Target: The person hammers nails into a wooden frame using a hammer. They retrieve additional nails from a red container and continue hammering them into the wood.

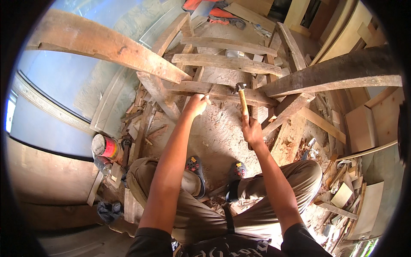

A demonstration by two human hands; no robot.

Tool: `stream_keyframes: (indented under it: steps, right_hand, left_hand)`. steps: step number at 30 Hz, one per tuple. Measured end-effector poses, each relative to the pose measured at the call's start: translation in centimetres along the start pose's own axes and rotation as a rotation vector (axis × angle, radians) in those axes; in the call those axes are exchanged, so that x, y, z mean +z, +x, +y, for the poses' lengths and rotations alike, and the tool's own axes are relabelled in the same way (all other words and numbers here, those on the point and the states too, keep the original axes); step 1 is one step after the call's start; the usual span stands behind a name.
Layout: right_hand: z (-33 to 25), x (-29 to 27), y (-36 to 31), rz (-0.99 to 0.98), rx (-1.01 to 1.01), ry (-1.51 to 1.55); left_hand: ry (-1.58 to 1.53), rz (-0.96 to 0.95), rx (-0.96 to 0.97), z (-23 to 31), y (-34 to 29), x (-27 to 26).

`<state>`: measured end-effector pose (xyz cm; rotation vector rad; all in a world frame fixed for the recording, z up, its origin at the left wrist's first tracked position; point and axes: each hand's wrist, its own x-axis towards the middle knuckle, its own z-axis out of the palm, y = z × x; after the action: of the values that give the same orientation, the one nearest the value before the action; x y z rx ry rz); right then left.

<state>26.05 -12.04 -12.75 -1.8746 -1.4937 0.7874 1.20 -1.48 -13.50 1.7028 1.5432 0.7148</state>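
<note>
Right hand grips hammer; left hand pinches slim piece at crossbeam. Apparently positioning; any blow needs steadiness.

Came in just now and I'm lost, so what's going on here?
A person's right hand grips a wooden-handled hammer, its head over the nearest crossbar of a rough timber frame. The left hand is closed at the same crossbar, seemingly holding something thin, too small to identify. Whether the hammer touches the crossbar isn't clear.
</note>
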Motion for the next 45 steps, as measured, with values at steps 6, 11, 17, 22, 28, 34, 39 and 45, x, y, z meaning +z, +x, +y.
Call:
stream_keyframes:
  steps: [6,11,17,22,28,34,39,45]
  right_hand:
    - [0.2,-0.1,0.0,-0.073,0.038,-0.002]
    - [2.5,1.0,1.1,-0.053,0.077,0.026]
    - [2.6,1.1,1.6,-0.026,0.067,0.058]
    - [2.0,-0.1,0.6,0.046,-0.006,0.083]
    - [2.2,-0.7,0.7,0.039,0.016,0.148]
    - [2.4,-0.7,0.9,0.021,0.043,0.151]
    - [1.8,-0.7,0.7,-0.036,0.095,0.136]
    - [2.4,0.0,0.7,0.021,0.031,0.138]
  left_hand:
    - [-0.269,-0.057,-0.155,-0.6,0.4,0.3]
    - [0.098,0.130,0.004,-0.4,0.9,0.5]
    - [0.146,0.304,0.291,0.3,1.5,1.3]
    - [0.087,0.152,0.298,3.2,1.3,1.8]
    - [-0.002,0.185,0.330,3.2,2.1,2.0]
    - [0.138,0.298,0.426,2.9,2.6,2.4]
    - [0.163,0.328,0.488,2.0,2.9,2.1]
    - [0.321,0.378,0.458,3.2,1.9,2.5]
